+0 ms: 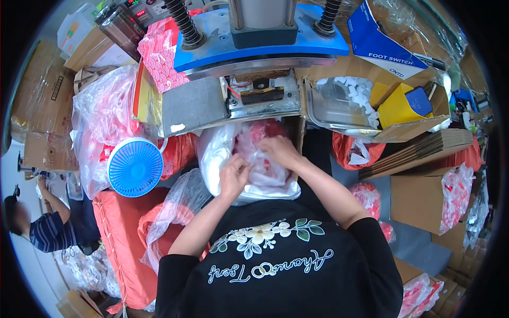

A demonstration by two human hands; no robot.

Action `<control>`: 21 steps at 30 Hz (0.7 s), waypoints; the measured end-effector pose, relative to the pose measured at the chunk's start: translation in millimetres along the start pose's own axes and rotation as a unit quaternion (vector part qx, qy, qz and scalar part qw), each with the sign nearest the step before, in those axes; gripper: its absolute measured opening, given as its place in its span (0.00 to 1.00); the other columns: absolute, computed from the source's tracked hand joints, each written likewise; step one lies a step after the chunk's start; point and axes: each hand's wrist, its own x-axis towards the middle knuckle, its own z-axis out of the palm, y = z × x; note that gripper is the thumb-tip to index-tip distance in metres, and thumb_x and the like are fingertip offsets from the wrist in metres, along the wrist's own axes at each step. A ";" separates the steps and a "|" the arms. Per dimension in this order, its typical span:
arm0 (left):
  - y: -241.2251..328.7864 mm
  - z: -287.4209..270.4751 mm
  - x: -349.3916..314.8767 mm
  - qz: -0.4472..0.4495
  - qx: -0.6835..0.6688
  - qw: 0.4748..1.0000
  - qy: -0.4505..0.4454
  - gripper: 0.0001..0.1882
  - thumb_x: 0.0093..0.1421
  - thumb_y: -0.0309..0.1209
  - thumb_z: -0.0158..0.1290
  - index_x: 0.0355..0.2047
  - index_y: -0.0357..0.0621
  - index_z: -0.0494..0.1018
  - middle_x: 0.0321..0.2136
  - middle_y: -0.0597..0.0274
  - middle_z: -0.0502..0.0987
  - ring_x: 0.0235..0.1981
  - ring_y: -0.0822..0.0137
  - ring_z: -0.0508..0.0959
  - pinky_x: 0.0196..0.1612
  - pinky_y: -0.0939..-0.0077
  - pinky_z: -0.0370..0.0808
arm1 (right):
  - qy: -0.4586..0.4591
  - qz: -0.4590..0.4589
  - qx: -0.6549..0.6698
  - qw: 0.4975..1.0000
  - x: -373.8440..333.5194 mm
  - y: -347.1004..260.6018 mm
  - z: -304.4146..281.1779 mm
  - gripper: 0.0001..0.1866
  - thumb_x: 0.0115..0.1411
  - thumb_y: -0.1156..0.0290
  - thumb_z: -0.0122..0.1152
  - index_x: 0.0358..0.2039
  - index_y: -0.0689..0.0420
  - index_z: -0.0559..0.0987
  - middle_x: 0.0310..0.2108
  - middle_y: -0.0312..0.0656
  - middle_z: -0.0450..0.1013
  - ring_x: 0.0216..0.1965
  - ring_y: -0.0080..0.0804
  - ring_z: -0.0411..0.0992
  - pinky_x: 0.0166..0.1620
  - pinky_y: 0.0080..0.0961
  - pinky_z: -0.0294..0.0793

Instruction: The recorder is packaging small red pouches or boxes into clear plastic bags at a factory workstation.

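Observation:
In front of my body, below the press, sits a clear plastic bag (pixel 258 157) with pink and red contents. It rests among white plastic sheeting (pixel 213 159) on my lap side. My left hand (pixel 235 176) is closed, with thumb and fingertips pinched at the near left edge of the clear bag. On the far right side of the same bag, my right hand (pixel 281 152) has its fingers bent into the plastic. Its fingertips are slightly blurred. What exactly is inside the bag cannot be made out.
A blue-plated press (pixel 260 45) stands ahead. Left are a blue fan (pixel 135 167) and a red padded cover (pixel 124 249). Right, a carton holds a clear tray (pixel 334 106) of white pieces and a yellow box (pixel 397 108). Another person (pixel 50 228) works far left.

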 end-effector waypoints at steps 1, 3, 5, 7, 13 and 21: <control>2.1 -1.7 -9.6 0.011 0.011 1.000 -0.023 0.10 0.50 0.25 0.64 0.22 0.35 0.73 0.22 0.54 0.73 0.23 0.58 0.75 0.27 0.67 0.71 | 0.006 0.027 -0.052 0.998 3.8 6.3 -1.3 0.08 0.58 0.69 0.55 0.33 0.56 0.82 0.32 0.45 0.79 0.38 0.48 0.77 0.41 0.41 0.75; 5.6 -2.0 -19.7 0.056 0.015 0.998 -0.005 0.10 0.53 0.23 0.63 0.22 0.33 0.72 0.21 0.56 0.72 0.20 0.65 0.76 0.26 0.73 0.71 | -0.004 0.006 -0.073 0.997 6.1 13.2 6.8 0.09 0.58 0.69 0.54 0.33 0.55 0.82 0.32 0.43 0.80 0.39 0.46 0.77 0.43 0.43 0.75; 4.2 -5.0 -22.1 0.034 -0.041 0.999 -0.003 0.09 0.53 0.22 0.63 0.22 0.33 0.73 0.21 0.57 0.72 0.22 0.67 0.75 0.27 0.75 0.70 | -0.018 0.023 -0.021 0.999 4.5 8.0 14.5 0.11 0.61 0.64 0.53 0.34 0.54 0.83 0.32 0.45 0.79 0.40 0.46 0.76 0.45 0.43 0.73; 9.9 -14.3 -12.7 0.005 -0.057 0.998 -0.001 0.09 0.53 0.22 0.63 0.22 0.33 0.73 0.21 0.58 0.72 0.23 0.68 0.75 0.28 0.76 0.70 | -0.023 0.007 -0.013 1.000 -7.0 13.5 19.2 0.14 0.63 0.59 0.52 0.35 0.53 0.83 0.34 0.46 0.79 0.42 0.47 0.76 0.46 0.43 0.73; -28.0 7.2 30.4 -0.094 -0.161 0.981 -0.047 0.10 0.62 0.32 0.56 0.35 0.37 0.77 0.33 0.54 0.79 0.37 0.65 0.78 0.40 0.69 0.73 | -0.191 0.008 0.129 0.973 -38.9 7.0 13.5 0.19 0.64 0.53 0.55 0.35 0.57 0.83 0.32 0.46 0.78 0.36 0.36 0.76 0.41 0.35 0.72; -90.6 45.7 125.5 -0.131 -0.055 0.989 -0.038 0.21 0.68 0.38 0.45 0.54 0.36 0.71 0.55 0.44 0.74 0.58 0.50 0.72 0.61 0.65 0.65 | -0.232 0.097 0.386 0.887 -119.1 -46.1 -40.0 0.16 0.68 0.62 0.57 0.44 0.63 0.81 0.33 0.26 0.76 0.36 0.10 0.67 0.40 0.15 0.69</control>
